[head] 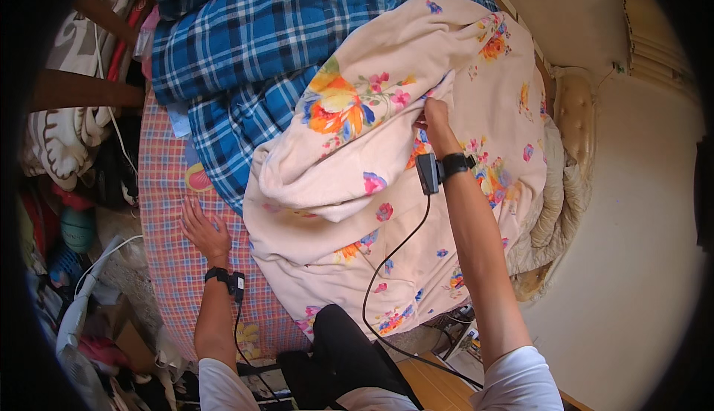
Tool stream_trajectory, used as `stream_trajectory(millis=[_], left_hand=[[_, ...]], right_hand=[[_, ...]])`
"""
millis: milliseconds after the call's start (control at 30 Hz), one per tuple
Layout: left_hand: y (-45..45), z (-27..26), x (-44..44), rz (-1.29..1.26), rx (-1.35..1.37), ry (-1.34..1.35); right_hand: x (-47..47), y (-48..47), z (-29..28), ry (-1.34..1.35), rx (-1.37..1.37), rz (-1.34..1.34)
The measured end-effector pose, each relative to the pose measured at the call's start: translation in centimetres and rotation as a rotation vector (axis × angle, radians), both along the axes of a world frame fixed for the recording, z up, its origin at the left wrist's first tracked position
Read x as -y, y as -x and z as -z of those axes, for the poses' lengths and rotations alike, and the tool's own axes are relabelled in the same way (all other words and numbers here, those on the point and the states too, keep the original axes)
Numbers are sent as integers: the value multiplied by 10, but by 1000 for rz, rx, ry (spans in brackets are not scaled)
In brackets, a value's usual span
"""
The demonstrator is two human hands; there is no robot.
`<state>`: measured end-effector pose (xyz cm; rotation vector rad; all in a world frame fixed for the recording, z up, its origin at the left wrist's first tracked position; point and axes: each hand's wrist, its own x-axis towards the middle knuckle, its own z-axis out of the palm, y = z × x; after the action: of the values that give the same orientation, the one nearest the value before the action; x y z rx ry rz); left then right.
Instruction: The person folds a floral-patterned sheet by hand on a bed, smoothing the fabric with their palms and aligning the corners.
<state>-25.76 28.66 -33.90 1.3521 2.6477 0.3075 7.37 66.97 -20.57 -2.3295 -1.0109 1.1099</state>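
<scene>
My right hand (436, 121) has its fingers closed on a fold of the cream floral blanket (385, 188), which lies loosely bunched across the bed. Flat on the red and blue checked bed sheet (167, 266), my left hand (203, 229) rests with its fingers spread and nothing in it. Just beyond the left hand lies the blue plaid quilt (256, 37), folded in thick layers and partly covered by the floral blanket. Both wrists carry strapped black devices with cables.
A tufted headboard (574, 121) and a beige quilted cover (549, 204) border the bed on the right, against a pale wall (630, 232). Wooden posts (89, 88), a patterned blanket (67, 143) and cluttered belongings stand on the left. My black-clad knee (346, 338) presses against the bed's near side.
</scene>
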Motion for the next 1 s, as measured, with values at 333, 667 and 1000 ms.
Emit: stream_trajectory(millis=[333, 667, 1000], left_hand=[[3, 0, 5, 4, 8, -4], [8, -1, 9, 1, 32, -1], [4, 2, 6, -13, 46, -8]], right_hand=[[-41, 87, -102, -941, 322, -411], [-23, 117, -68, -915, 455, -1210], [9, 134, -78, -189, 332, -1940]])
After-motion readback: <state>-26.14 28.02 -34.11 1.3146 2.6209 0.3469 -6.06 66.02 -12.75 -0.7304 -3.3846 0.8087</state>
